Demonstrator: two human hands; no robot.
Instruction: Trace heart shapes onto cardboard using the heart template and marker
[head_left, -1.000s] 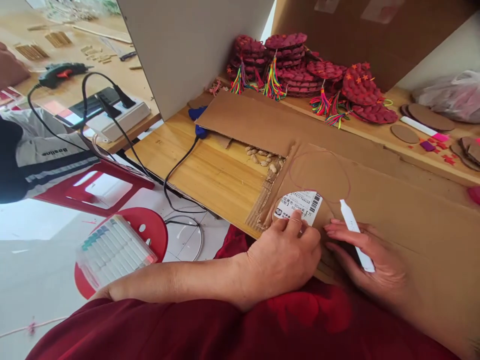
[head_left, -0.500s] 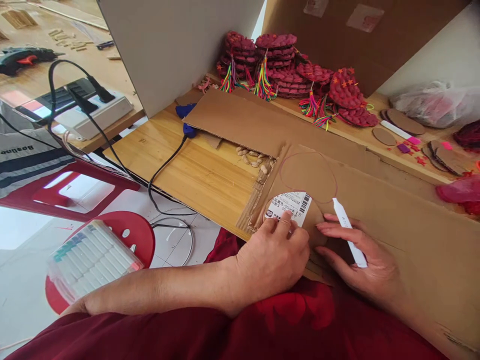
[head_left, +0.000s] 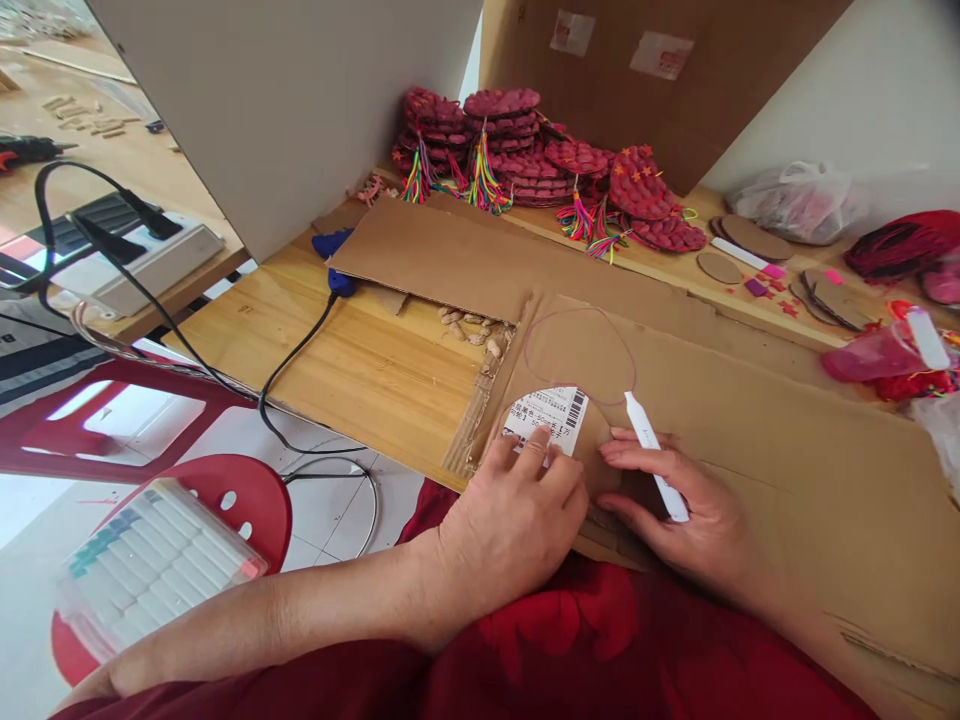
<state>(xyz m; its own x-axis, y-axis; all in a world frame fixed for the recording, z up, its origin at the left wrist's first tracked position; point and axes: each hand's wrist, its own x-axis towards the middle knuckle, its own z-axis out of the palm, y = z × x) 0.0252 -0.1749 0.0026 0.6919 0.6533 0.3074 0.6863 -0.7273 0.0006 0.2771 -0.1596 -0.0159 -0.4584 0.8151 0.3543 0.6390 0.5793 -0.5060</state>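
Observation:
My left hand (head_left: pixel 517 515) has its fingers bent and pressed down on an oval cardboard piece (head_left: pixel 592 435) with a white printed label (head_left: pixel 551 405). That oval lies on a large sheet of cardboard (head_left: pixel 780 460). A white marker (head_left: pixel 654 455) leans across my right hand (head_left: pixel 690 500), held between thumb and fingers, its pale tip pointing away from me. My right fingertips are at the right edge of the oval. Just beyond it, a thin reddish outline of an oval (head_left: pixel 634 355) is drawn on the sheet.
Stacked pink woven discs (head_left: pixel 502 130) with colourful tassels stand at the back. A box of markers (head_left: pixel 161 560) rests on a red stool (head_left: pixel 270 510) at left. A black cable (head_left: pixel 262 400) crosses the wooden board (head_left: pixel 360 370). Cut cardboard ovals (head_left: pixel 718 267) lie at right.
The view has swung a little to the right, so everything appears further left. Both hands, the marker and the labelled oval keep nearly the same places on the sheet.

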